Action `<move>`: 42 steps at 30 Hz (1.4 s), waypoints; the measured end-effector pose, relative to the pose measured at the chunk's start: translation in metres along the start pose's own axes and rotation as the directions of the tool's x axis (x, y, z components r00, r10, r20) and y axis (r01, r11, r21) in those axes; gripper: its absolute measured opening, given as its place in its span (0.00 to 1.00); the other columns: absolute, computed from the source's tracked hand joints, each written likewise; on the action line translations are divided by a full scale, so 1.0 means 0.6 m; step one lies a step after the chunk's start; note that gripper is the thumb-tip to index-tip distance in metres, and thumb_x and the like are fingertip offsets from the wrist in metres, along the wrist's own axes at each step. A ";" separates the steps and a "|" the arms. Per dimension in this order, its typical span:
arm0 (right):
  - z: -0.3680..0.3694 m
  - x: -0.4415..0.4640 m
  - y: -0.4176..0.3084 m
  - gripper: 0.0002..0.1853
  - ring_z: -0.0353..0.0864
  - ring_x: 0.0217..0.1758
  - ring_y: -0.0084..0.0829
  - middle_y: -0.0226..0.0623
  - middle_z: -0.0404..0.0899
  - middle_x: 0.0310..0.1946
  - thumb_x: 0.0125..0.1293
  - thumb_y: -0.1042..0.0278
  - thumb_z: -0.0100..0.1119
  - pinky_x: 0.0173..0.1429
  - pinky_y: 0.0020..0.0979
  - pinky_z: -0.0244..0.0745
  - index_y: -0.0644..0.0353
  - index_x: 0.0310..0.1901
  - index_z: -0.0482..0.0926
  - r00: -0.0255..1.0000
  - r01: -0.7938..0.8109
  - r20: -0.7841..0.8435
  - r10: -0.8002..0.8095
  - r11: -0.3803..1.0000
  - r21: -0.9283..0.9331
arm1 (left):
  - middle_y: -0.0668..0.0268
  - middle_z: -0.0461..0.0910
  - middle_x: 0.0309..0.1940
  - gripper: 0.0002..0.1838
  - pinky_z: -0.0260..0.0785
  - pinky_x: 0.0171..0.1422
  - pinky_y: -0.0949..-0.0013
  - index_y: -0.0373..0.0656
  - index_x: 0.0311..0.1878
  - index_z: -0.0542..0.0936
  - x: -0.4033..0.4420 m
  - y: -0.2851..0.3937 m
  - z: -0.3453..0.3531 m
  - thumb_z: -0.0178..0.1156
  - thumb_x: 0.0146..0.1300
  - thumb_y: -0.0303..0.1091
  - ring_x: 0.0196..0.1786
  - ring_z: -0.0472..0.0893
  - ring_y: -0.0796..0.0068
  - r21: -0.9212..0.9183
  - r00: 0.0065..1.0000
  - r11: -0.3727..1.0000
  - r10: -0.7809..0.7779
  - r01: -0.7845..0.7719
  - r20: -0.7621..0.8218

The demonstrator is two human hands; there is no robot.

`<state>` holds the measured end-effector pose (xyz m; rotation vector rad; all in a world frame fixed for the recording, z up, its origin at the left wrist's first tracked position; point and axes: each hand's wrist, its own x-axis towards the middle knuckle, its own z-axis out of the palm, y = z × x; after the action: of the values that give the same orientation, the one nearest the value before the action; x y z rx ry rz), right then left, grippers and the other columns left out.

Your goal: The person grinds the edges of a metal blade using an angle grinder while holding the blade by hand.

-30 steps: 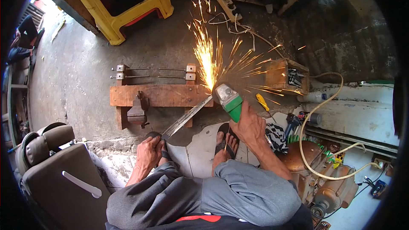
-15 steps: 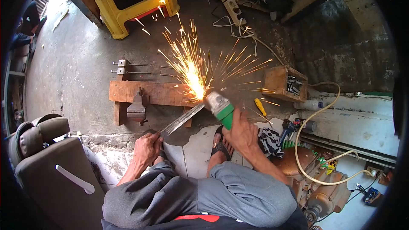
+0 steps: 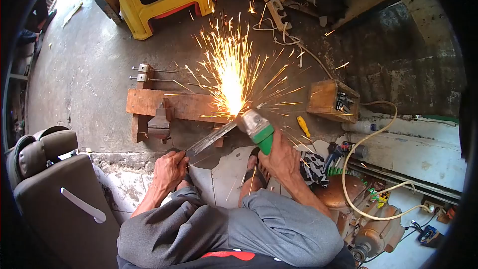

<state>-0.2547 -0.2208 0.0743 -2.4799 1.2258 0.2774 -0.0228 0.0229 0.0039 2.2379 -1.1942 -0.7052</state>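
My right hand [image 3: 282,162] is wrapped round a green angle grinder [image 3: 260,132], its metal head tilted toward the far end of a long flat metal bar [image 3: 211,139]. A bright fan of sparks [image 3: 231,79] sprays forward from where the two meet, and the glare hides the contact spot. In my left hand [image 3: 170,170], closed fingers grip the bar's near end. Beyond the bar lies a low wooden bench [image 3: 191,107] with a small vise [image 3: 160,123] fixed on its near side.
A yellow plastic stool [image 3: 172,5] stands ahead. To the right are a wooden box of tools [image 3: 331,100], a yellow-handled tool [image 3: 303,126], a coiled hose [image 3: 359,169] and a motor-like machine [image 3: 381,229]. A power strip [image 3: 277,12] lies farther off; a grey chair [image 3: 62,189] is at left.
The spark spray has grown larger and brighter, with some sparks now falling near my feet. Both hands keep their grips, and the bar and grinder have barely shifted.
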 end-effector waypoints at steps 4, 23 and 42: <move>-0.013 0.030 0.022 0.40 0.86 0.42 0.64 0.62 0.80 0.46 0.58 0.61 0.69 0.44 0.58 0.82 0.68 0.69 0.62 0.990 -0.138 -0.027 0.137 0.989 -0.049 | 0.52 0.82 0.31 0.13 0.76 0.39 0.51 0.39 0.47 0.87 -0.003 0.001 -0.005 0.66 0.65 0.36 0.34 0.84 0.46 0.054 1.000 0.998 0.016 -0.016 -0.004; 0.000 0.014 -0.013 0.45 0.87 0.40 0.60 0.61 0.78 0.47 0.57 0.61 0.75 0.43 0.54 0.84 0.69 0.71 0.61 0.999 -0.049 -0.020 0.047 0.995 -0.084 | 0.54 0.83 0.32 0.13 0.77 0.40 0.52 0.41 0.48 0.88 -0.005 0.003 -0.003 0.66 0.67 0.38 0.34 0.83 0.48 0.068 1.000 0.998 0.008 -0.006 -0.023; -0.006 0.029 0.001 0.45 0.86 0.43 0.62 0.63 0.79 0.49 0.56 0.60 0.73 0.44 0.56 0.82 0.71 0.70 0.60 0.996 -0.087 0.004 0.087 0.996 -0.031 | 0.52 0.81 0.31 0.12 0.74 0.38 0.51 0.40 0.47 0.86 -0.017 0.006 -0.010 0.66 0.66 0.37 0.35 0.83 0.46 0.077 0.999 0.996 -0.034 0.034 0.004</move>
<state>-0.2448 -0.2350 0.0717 -2.4536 1.3396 0.3279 -0.0258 0.0308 0.0126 2.3254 -1.2075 -0.6901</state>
